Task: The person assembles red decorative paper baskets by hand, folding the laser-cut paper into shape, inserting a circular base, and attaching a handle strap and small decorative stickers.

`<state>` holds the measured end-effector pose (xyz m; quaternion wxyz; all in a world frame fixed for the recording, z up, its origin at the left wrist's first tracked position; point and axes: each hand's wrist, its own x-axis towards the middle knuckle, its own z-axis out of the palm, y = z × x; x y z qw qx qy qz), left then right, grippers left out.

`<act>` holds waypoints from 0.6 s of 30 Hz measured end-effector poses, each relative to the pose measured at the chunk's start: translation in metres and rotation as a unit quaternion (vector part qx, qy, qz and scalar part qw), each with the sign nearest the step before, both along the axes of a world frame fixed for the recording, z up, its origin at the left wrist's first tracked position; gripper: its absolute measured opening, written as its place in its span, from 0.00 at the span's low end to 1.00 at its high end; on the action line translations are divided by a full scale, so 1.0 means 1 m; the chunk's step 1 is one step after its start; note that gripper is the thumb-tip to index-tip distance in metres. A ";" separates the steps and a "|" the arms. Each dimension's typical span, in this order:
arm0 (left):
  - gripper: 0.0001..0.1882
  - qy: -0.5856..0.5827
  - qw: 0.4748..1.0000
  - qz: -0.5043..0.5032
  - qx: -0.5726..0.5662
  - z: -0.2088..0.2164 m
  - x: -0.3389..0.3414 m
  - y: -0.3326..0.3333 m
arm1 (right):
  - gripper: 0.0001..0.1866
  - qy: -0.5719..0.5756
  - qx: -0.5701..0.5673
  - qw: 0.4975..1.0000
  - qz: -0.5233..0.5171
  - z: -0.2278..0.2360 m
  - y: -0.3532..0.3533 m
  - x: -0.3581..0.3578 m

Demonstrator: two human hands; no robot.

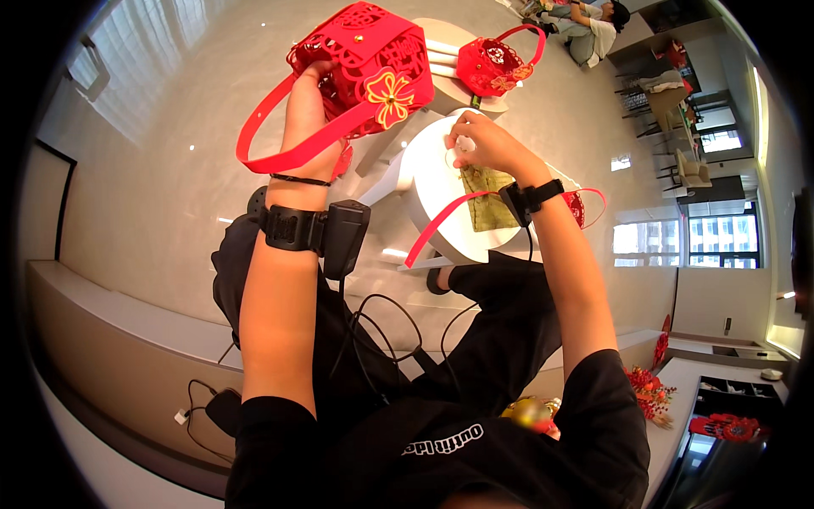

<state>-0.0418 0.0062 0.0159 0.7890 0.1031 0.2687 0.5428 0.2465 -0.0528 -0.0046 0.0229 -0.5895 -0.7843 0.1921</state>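
High at the upper left, a red cut-out felt gift basket [373, 72] hangs in the air, with a gold-edged bow [388, 97] on its side. My left hand [320, 78] reaches into its open end and holds it, the fingers partly hidden by the felt. Its red handle strap [275, 153] loops over my left forearm. Above the white round stool [424, 182], my right hand [485, 142] is closed, fingertips together near a small whitish thing too small to name. Below that hand lie a greenish-gold bag [492, 204] and a loose red strap [441, 222].
A second red basket [490, 68] with a raised handle stands on another stool beyond. More red felt [575, 206] lies at the right of the near stool. Black cables [381, 305] run from my wrist devices across my lap. A person [585, 34] sits at the far right.
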 end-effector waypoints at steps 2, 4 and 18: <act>0.16 -0.016 1.000 0.002 0.013 -0.003 -0.002 0.002 | 0.15 -0.001 0.018 1.000 0.009 0.004 0.001 0.000; 0.16 -0.036 0.999 -0.001 0.028 -0.009 0.000 0.004 | 0.12 0.001 0.043 0.999 0.020 0.011 0.001 0.002; 0.14 -0.019 0.999 -0.040 0.005 -0.019 0.022 -0.005 | 0.10 0.017 0.385 0.923 0.010 0.033 -0.092 -0.008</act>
